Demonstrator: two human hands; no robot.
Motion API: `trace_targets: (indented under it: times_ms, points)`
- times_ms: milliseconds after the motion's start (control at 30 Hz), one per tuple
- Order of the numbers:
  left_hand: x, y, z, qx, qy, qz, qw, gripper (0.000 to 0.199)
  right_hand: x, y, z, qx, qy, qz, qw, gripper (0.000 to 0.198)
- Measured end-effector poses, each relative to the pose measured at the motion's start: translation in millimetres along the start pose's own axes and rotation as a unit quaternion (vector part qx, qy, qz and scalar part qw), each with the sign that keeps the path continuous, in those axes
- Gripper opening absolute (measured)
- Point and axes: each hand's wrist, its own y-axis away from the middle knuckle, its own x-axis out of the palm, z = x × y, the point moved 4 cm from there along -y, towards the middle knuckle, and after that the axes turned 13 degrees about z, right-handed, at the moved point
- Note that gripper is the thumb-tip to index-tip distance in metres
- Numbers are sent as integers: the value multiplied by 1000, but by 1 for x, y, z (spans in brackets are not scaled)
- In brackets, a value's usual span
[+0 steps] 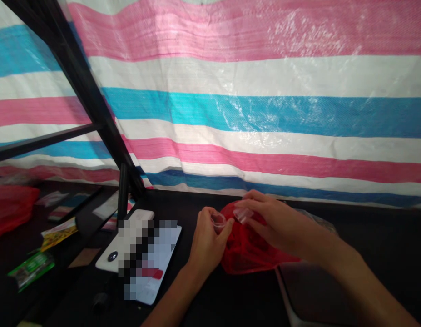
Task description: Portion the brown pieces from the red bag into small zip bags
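Head view: both hands, left hand (206,243) and right hand (272,223), pinch small clear pieces (243,214) over red bag (247,252).

head camera looks forward and slightly down, close over a dark, perhaps dim table (367,236).

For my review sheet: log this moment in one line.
left hand: pinches small clear ring | right hand: holds clear piece | beneath: red bag
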Motion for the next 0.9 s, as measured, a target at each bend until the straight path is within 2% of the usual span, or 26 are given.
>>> trace_targets:
  times_ms: [100, 233, 333, 400, 667, 800, 900]
  points:
    - [1, 0, 3, -46, -18, 15, 999, 31, 8, 6, -8, 25, 23, 67, 997, 37]
    - [5, 1, 6, -89, -35, 83, 992, 24, 20, 5, -21, 87, 62, 90, 990, 40]
    - [2, 0, 6, -78, -32, 73, 994, 26, 27, 2, -31, 143, 64, 120, 980, 35]
    - [1, 0, 6, -74, -24, 60, 995, 27, 31, 0, -34, 157, 62, 135, 976, 31]
    - [-4, -2, 4, -81, -34, 23, 996, 30, 36, -7, -29, 142, 52, 171, 974, 28]
    - [-9, -3, 3, -75, -10, 9, 997, 30, 38, -10, -26, 106, 19, 201, 974, 35]
    - [-10, -5, 4, -75, -8, 11, 997, 29, 39, -13, -23, 58, 6, 197, 979, 41]
